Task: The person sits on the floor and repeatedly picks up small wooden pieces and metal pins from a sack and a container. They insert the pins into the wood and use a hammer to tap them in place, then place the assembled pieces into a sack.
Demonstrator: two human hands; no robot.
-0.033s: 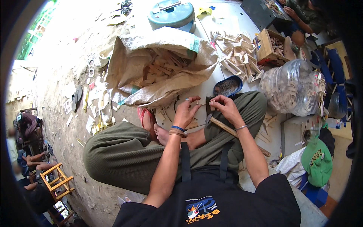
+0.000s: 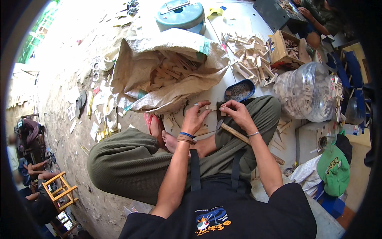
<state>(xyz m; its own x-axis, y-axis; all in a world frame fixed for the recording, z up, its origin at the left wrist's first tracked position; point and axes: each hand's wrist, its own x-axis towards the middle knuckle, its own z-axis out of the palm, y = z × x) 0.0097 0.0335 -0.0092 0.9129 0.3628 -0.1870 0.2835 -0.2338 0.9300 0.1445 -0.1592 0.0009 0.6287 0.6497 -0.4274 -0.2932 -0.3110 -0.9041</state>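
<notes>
Both my hands meet in front of my crossed legs, close together but apart. My left hand (image 2: pixel 193 120) pinches a small pale wood piece (image 2: pixel 207 107) between thumb and fingers. My right hand (image 2: pixel 239 115) is closed in a pinch beside it; a bit of pale wood (image 2: pixel 223 114) shows below its fingertips. Between the hands stands a dark block (image 2: pixel 219 106), partly hidden. A hammer (image 2: pixel 237 134) with a wooden handle lies across my right leg, under my right forearm. Just beyond my right hand sits a blue dish (image 2: pixel 253 88) with thin nails (image 2: pixel 238 91).
A woven sack (image 2: pixel 133 79) of wood strips lies open ahead. Assembled wood pieces (image 2: pixel 254 59) are heaped at the far right, near a wooden box (image 2: pixel 278 49) and a clear plastic container (image 2: pixel 298 93). A green cap (image 2: pixel 333 171) lies at right. Other people sit at both edges.
</notes>
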